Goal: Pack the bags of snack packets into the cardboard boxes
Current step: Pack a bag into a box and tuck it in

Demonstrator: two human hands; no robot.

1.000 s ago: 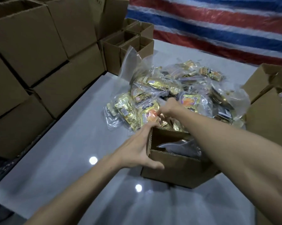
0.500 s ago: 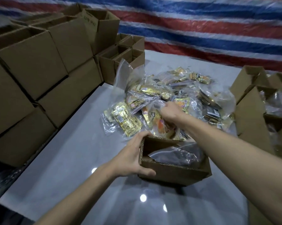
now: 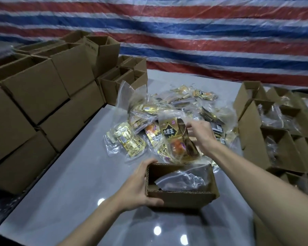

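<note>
Up comes a bag [image 3: 176, 139] off the pile [image 3: 167, 110], pinched in the right hand [image 3: 200, 133] and now hanging just above the box [image 3: 180, 198] the left hand [image 3: 138, 188] grips, ready to drop in.

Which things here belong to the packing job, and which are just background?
Job: left hand gripping open box; right hand lifting snack bag; bag pile; filled boxes.
Background: striped tarp; table; stacked cartons.
</note>
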